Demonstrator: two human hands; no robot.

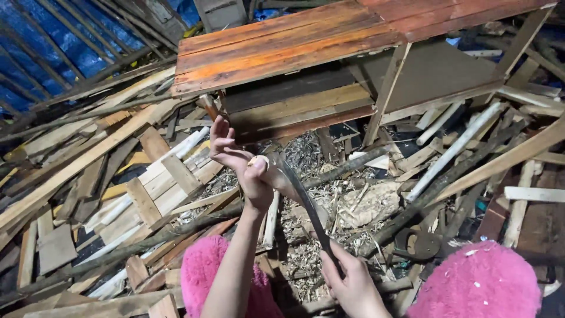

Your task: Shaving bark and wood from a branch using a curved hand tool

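Below the front edge of the reddish plank bench (282,44), in the head view, the left hand (238,162) pinches the top end of a pale wooden stick (272,203), fingers partly spread upward. The right hand (353,285), lower and nearer the body, is closed around the handle of a curved dark blade (303,203), whose long axis slants up-left to meet the stick beside the left hand, above wood shavings (329,206).

We see a ground (329,194) strewn with pale wood shavings (306,259), loose grey timber offcuts (76,165) and long thin sticks (453,147); a reddish-brown plank table (282,47) stands on it.
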